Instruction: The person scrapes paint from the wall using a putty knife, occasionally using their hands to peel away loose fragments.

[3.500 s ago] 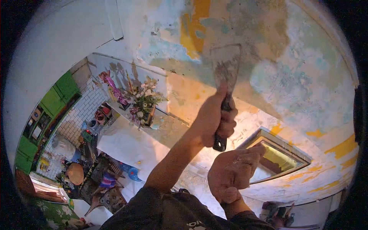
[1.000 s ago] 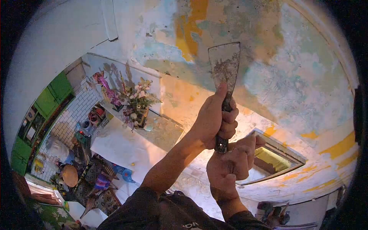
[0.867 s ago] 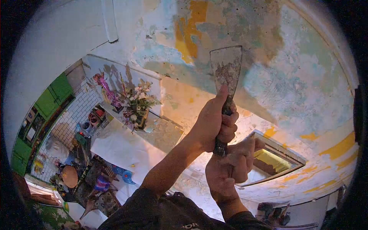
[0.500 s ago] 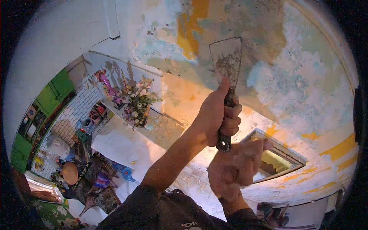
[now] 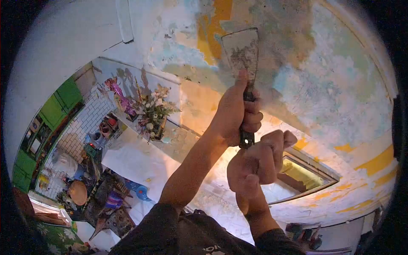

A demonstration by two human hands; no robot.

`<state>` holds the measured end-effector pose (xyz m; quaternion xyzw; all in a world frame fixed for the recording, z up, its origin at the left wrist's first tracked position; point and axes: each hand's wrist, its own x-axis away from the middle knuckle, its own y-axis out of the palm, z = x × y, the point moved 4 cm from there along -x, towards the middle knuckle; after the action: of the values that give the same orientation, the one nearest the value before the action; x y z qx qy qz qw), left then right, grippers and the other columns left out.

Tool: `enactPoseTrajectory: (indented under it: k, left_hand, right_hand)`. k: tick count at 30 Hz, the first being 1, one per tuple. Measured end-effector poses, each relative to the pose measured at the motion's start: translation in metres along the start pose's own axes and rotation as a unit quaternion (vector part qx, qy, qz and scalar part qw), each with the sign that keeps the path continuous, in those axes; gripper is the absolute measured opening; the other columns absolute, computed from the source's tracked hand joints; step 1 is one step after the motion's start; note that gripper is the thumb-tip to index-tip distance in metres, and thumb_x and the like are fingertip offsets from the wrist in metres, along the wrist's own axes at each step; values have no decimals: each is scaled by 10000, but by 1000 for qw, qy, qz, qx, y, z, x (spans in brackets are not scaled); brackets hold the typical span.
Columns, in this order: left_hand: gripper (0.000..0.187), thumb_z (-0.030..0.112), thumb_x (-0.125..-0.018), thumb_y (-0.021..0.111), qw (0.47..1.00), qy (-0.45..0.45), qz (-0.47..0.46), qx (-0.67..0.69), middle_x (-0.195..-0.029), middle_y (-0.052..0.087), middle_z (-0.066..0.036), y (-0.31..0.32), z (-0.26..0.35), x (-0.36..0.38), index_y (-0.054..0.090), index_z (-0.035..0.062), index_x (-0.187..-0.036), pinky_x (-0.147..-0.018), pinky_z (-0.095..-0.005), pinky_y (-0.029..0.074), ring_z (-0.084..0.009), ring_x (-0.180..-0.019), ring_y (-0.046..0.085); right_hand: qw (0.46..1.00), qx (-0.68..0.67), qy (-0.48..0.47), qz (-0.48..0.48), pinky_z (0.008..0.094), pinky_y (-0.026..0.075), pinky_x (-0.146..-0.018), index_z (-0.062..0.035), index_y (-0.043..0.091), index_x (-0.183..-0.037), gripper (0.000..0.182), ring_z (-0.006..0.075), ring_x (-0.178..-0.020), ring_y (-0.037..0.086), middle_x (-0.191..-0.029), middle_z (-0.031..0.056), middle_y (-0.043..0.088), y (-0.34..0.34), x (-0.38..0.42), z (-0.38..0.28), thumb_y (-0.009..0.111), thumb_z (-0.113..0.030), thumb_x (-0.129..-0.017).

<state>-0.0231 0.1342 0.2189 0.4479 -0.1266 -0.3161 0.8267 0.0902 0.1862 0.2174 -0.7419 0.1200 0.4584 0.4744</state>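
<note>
My left hand [image 5: 240, 112] is wrapped round the dark handle of a scraper [image 5: 242, 53], its thumb lying along the base of the wide, stained metal blade. The blade points up, in front of the patchy wall. Just below the handle's end, my right hand [image 5: 257, 163] is closed, with its fingers curled and nothing visible in them. Behind both hands, the wall [image 5: 335, 89] shows worn patches of white, pale blue, green and orange-yellow paint.
At the right is a framed opening [image 5: 304, 174] with yellow light inside. To the left stand a flower arrangement [image 5: 155, 110], a white-covered surface [image 5: 136, 157] and green cabinets [image 5: 59, 104]. A round brown object [image 5: 78, 192] is among clutter at the lower left.
My left hand and the scraper have moved up and slightly left. My right hand has risen a little and its curled fingers now show more clearly.
</note>
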Motion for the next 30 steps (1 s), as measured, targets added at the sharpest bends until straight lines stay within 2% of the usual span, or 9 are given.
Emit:
enactPoseTrajectory:
  k: [3,4,7,8,11,19,21,25,30]
  left_hand:
    - [475,600,-886,390,999,-26,-43,22,-464,209,79,7,2,11,354,180,-667,-291,-235,132,-50,-317,174]
    - [479,595,-891,384,998,-48,-23,25,-465,212,74,9,-2,16,361,166,-677,-292,-238,134,-51,-319,178]
    - [471,586,-896,381,997,-55,-27,36,-465,210,70,8,-19,15,379,159,-697,-291,-239,137,-54,-320,183]
    - [492,592,-888,400,995,-45,-76,45,-491,292,45,2,-23,11,393,134,-707,-319,-229,148,-57,-337,225]
    - [492,591,-891,394,998,-30,-44,26,-493,286,45,7,-22,14,391,136,-705,-321,-229,148,-56,-340,226]
    - [429,560,-909,384,998,-43,-28,27,-487,218,71,6,-18,9,399,175,-719,-313,-229,134,-51,-347,175]
    - [433,565,-906,384,996,-57,-48,51,-491,218,71,10,-15,9,388,176,-716,-315,-224,133,-44,-353,165]
    - [438,565,-906,388,996,-72,-31,39,-493,217,72,8,-17,6,384,173,-711,-314,-222,136,-43,-354,159]
    - [435,564,-904,390,996,-57,-30,70,-494,211,76,14,-17,6,422,174,-714,-314,-216,133,-44,-351,166]
  right_hand:
    - [923,39,162,346,430,208,-1013,-38,443,-753,334,299,-862,463,-762,101,427,28,84,34,397,-369,-749]
    - [756,-181,402,484,500,235,-974,-41,443,-697,404,319,-872,463,-729,132,449,28,49,8,351,-421,-801]
    - [962,-11,17,273,502,232,-988,-44,458,-713,469,318,-905,458,-782,147,484,0,39,-22,290,-458,-855]
    - [976,-107,119,150,310,282,-939,-154,449,-752,130,185,-809,377,-759,-4,352,-4,39,-12,504,-272,-745]
    - [965,-5,111,236,505,204,-1007,-51,436,-663,524,341,-860,459,-728,139,481,-7,30,-25,253,-485,-892]
    - [981,5,12,196,379,342,-846,-102,453,-633,128,205,-629,394,-679,23,372,-2,16,-7,577,-131,-622]
    - [957,-28,54,283,460,305,-943,-42,432,-654,436,302,-703,441,-687,134,465,0,25,-16,366,-400,-893]
    - [982,-39,-7,183,518,257,-999,-37,492,-723,153,373,-905,520,-837,207,548,7,43,-6,640,-76,-736]
    - [982,4,104,160,485,256,-969,-46,469,-698,365,315,-768,466,-730,139,462,-9,15,-8,462,-376,-854]
